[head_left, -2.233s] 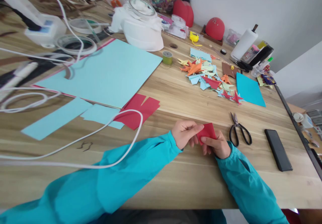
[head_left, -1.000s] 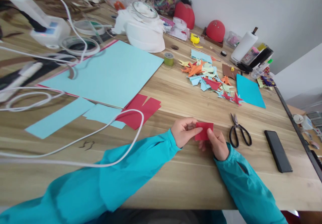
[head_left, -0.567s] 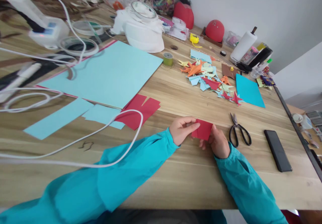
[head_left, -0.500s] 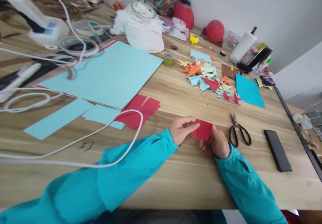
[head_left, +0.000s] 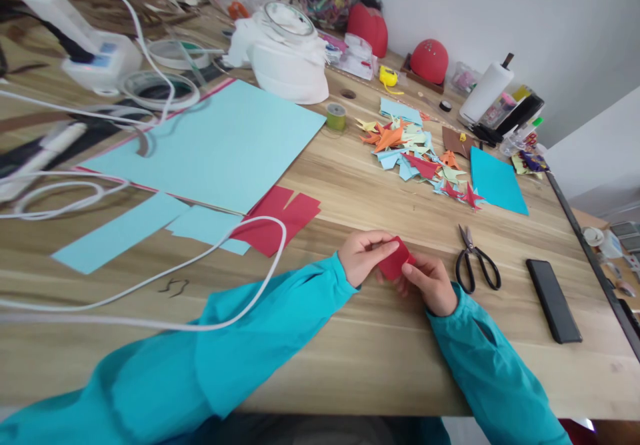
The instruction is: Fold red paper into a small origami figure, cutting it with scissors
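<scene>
A small piece of red paper [head_left: 394, 261] is held between my two hands just above the wooden table, its right side bent over. My left hand [head_left: 364, 256] pinches its left part, thumb on top. At the right edge, my right hand [head_left: 429, 281] grips the paper with thumb and fingers. Some fingertips are hidden behind the sheet. Black-handled scissors [head_left: 470, 258] lie to the right of my right hand. Left of my hands are red paper pieces [head_left: 280, 221] with a slit in them, beside light blue strips [head_left: 120, 231].
A white cable [head_left: 200, 329] loops across the table near my left sleeve. Large light blue sheets [head_left: 215, 145] lie at left. Folded paper cranes [head_left: 410, 148] are heaped at the back, near a blue paper stack [head_left: 497, 181]. A phone [head_left: 553, 301] lies at right.
The red paper was flat and square; now its right side is bent over and it looks narrower. My right thumb has come onto the front of it. My left hand has barely moved.
</scene>
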### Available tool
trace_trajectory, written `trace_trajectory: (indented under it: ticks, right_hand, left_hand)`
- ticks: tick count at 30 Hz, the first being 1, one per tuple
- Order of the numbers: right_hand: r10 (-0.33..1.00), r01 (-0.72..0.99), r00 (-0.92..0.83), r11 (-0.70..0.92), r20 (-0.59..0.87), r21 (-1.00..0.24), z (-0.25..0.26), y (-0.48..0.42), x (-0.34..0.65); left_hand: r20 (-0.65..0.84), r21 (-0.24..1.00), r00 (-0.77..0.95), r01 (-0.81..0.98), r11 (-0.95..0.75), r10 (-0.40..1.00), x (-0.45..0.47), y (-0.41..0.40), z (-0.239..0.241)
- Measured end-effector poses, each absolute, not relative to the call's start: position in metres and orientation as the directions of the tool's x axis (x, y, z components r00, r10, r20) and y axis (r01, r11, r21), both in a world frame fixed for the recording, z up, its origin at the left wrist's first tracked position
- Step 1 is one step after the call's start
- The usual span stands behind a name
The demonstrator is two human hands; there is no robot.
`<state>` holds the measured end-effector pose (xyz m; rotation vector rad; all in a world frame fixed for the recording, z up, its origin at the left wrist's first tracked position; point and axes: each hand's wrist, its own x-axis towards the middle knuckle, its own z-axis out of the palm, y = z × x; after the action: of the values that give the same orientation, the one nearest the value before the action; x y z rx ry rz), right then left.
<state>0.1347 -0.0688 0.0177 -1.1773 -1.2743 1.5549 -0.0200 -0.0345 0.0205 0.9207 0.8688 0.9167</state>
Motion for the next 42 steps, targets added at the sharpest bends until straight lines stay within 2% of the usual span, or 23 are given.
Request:
trace_trajectory:
  ticks: [11,16,19,27,31,36,42]
  right_hand:
    - [0.942,0.116,-0.294,-0.136,-0.165,-0.984,0.0228,-0.0684,0.1297]
    - [0.949,0.135,-0.284,-0.099,-0.134,-0.986,0.0206,-0.0693,0.1281]
    - [0.952,0.152,-0.265,-0.114,-0.151,-0.982,0.0177,-0.0699,0.1289]
    - [0.969,0.108,-0.204,-0.12,-0.14,-0.987,0.02,-0.0694,0.1295]
    - [0.976,0.103,-0.148,-0.145,-0.16,-0.984,0.0192,-0.0687,0.1297]
    - [0.976,0.106,-0.136,-0.156,-0.17,-0.982,0.0179,-0.0689,0.1305]
    - [0.979,0.143,-0.122,-0.147,-0.164,-0.979,0.0204,-0.0703,0.1265]
  left_hand:
    - [-0.194,0.961,0.41,-0.101,0.256,0.891,-0.0177,-0.038,0.0179]
    - [-0.101,0.995,0.365,0.035,0.095,0.926,-0.0172,-0.0387,0.0169]
    - [-0.064,0.997,0.334,0.057,0.048,0.94,-0.0175,-0.0388,0.0158]
    - [-0.187,0.957,0.369,-0.139,0.254,0.91,-0.0177,-0.0388,0.019]
    - [-0.23,0.94,0.358,-0.159,0.302,0.905,-0.018,-0.038,0.0201]
    - [-0.227,0.95,0.373,-0.118,0.289,0.9,-0.0175,-0.0383,0.0204]
    - [-0.147,0.989,0.347,0.034,0.144,0.926,-0.0162,-0.0388,0.0168]
